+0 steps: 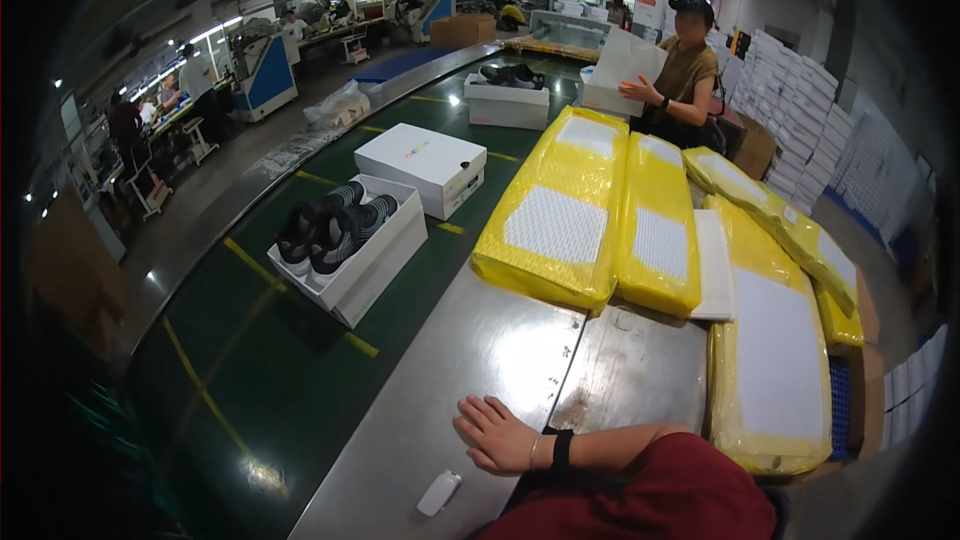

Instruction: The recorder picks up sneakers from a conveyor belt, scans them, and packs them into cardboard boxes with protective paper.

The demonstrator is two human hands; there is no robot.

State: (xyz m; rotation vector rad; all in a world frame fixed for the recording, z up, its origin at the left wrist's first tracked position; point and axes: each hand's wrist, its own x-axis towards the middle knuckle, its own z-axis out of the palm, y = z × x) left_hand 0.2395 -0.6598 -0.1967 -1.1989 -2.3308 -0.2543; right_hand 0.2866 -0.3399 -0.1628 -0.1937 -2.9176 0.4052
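Observation:
My right hand lies palm down on the bare metal tabletop, fingers spread and holding nothing. A dark band and a thin bangle circle its wrist, and the arm wears a maroon sleeve. Just below the fingers rests a small white oblong plastic piece, apart from the hand. My left hand is out of view. Beyond the tabletop, an uncovered white shoebox with a pair of black and grey sneakers sits on the green conveyor belt. Behind it stands a closed white shoebox.
Yellow-wrapped bundles of white sheets line the table's right side. Farther along the belt is another shoebox with dark shoes. A co-worker at the far right holds a white box. Stacked white cartons rise behind.

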